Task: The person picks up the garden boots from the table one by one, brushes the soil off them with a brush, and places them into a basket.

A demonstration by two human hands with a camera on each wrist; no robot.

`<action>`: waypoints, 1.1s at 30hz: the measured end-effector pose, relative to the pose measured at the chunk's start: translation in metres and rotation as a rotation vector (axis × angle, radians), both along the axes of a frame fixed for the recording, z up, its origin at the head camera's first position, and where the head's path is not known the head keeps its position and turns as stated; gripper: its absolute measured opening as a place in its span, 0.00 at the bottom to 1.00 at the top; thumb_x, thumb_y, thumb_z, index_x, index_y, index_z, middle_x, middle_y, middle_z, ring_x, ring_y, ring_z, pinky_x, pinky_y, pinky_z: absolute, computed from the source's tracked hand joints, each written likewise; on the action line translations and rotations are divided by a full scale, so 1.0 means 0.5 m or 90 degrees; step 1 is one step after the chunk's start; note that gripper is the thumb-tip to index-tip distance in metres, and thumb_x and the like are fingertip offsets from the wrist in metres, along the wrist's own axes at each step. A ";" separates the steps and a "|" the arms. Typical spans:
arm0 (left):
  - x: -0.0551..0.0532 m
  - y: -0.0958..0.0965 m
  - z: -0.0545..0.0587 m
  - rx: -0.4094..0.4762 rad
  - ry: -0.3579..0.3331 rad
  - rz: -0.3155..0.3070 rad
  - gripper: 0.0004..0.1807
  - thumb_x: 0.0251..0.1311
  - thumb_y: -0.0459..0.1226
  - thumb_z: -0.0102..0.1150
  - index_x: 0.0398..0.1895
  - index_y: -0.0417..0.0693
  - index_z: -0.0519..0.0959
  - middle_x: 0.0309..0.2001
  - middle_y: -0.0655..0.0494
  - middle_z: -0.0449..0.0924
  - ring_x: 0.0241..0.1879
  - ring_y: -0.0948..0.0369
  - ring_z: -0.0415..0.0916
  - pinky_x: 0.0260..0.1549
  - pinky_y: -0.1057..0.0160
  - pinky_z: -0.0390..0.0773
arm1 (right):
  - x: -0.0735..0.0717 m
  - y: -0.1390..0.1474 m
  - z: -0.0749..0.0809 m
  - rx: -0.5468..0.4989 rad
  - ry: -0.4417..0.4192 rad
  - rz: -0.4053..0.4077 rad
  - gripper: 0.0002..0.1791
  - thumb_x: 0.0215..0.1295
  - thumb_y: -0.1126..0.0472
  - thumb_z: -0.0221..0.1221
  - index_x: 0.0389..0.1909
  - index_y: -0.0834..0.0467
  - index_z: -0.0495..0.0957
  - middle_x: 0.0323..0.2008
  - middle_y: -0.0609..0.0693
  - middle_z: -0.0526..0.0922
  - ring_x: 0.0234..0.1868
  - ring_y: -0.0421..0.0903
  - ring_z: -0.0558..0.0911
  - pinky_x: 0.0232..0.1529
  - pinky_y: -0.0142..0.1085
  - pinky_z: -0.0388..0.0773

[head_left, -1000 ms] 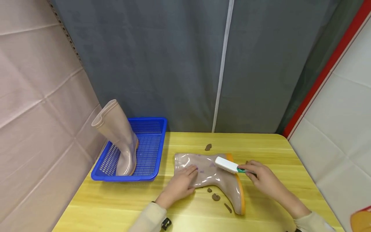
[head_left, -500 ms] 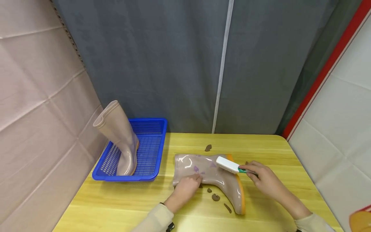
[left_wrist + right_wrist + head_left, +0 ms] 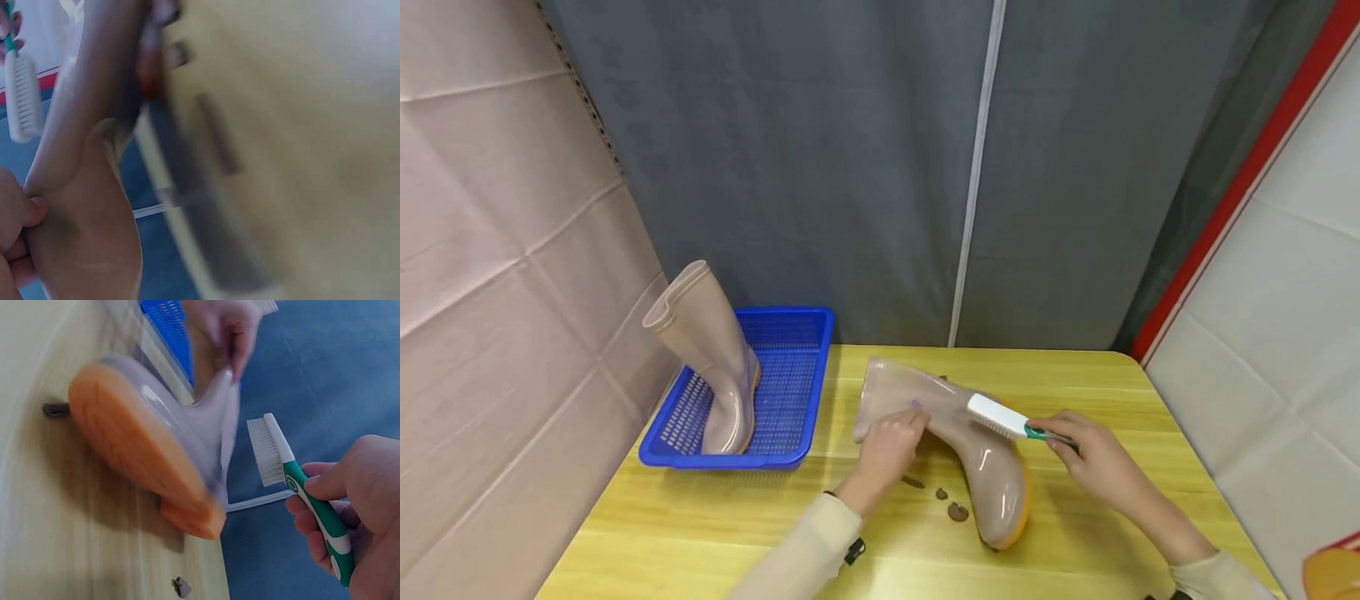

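Observation:
A pale, glossy rain boot [image 3: 992, 487] with an orange sole [image 3: 134, 447] is tilted up over the table, its shaft raised. My left hand [image 3: 891, 450] pinches the shaft, and the left wrist view shows the thumb pressed on the rubber. Purple marks lie partly hidden by the fingers. To the right, my right hand [image 3: 1093, 462] grips the green and white handle of a brush [image 3: 269, 450]. Its white bristles face the boot; the right wrist view shows them apart from it.
Brown lumps [image 3: 957, 512] lie on the wooden table [image 3: 1097, 392] in front of the boot. At left stands a blue basket [image 3: 722, 461] with a second rain boot [image 3: 711, 358] upright in it. A grey curtain [image 3: 865, 167] hangs behind the table.
My left hand has gone from lying on the boot to pinching its shaft. The boot has been lifted and turned from lying flat. The brush has shifted slightly right.

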State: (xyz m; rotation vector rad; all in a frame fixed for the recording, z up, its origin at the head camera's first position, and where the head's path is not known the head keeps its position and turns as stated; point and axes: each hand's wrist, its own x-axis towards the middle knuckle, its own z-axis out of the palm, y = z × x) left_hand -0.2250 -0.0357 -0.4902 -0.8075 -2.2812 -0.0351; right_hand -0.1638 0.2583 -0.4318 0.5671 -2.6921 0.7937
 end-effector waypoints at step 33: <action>-0.023 -0.024 0.074 -0.018 0.243 -0.158 0.18 0.66 0.29 0.41 0.51 0.46 0.79 0.63 0.44 0.71 0.64 0.51 0.68 0.66 0.55 0.69 | 0.004 0.027 0.016 -0.030 -0.022 -0.034 0.20 0.60 0.69 0.59 0.53 0.50 0.79 0.43 0.46 0.82 0.31 0.29 0.71 0.26 0.25 0.69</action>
